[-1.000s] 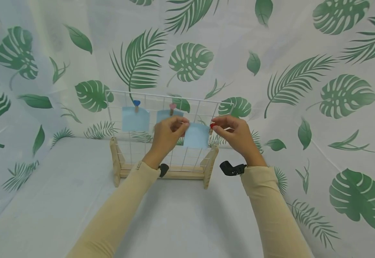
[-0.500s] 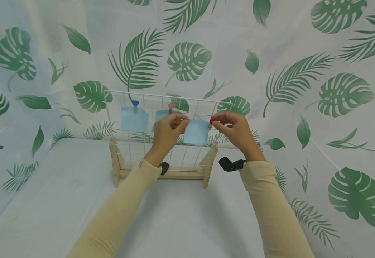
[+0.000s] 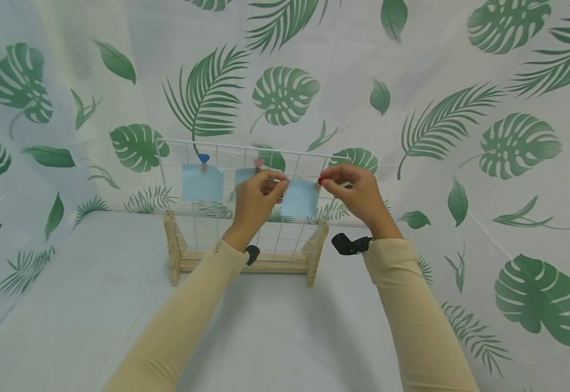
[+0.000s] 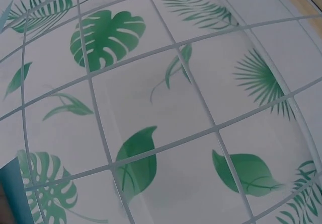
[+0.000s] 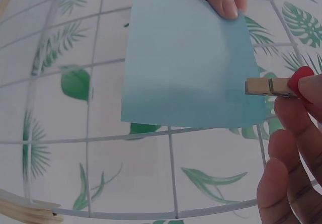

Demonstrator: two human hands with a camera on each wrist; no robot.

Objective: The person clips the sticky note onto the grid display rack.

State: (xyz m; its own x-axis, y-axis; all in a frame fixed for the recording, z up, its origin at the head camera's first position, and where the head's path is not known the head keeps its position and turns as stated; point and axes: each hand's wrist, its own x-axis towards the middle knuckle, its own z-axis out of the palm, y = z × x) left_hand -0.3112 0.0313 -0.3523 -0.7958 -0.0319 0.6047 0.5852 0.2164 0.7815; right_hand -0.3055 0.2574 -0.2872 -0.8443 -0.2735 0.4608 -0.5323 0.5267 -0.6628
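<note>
In the head view my left hand (image 3: 254,202) pinches the upper left corner of a light blue sheet of paper (image 3: 300,199), held before the right part of a white wire grid rack (image 3: 280,151). My right hand (image 3: 355,190) pinches a small wooden clothespin (image 5: 265,86) by its red end, between thumb and forefinger. The clothespin's tip overlaps the sheet's edge near its upper right corner. From the right wrist, the sheet hangs slightly curved, and the left fingertips (image 5: 229,5) hold its far corner. The left wrist view shows mostly grid wires.
A blue sheet (image 3: 202,184) hangs on the grid under a blue heart clothespin (image 3: 203,158). Another sheet (image 3: 243,175), partly hidden by my left hand, hangs under a pink one (image 3: 258,163). The rack's wooden base (image 3: 245,266) stands on a white table (image 3: 118,326), before a leaf-print cloth (image 3: 353,49).
Both hands have risen a little with the sheet and clothespin. The clothespin has come from beside the sheet's right edge to overlap its upper right corner.
</note>
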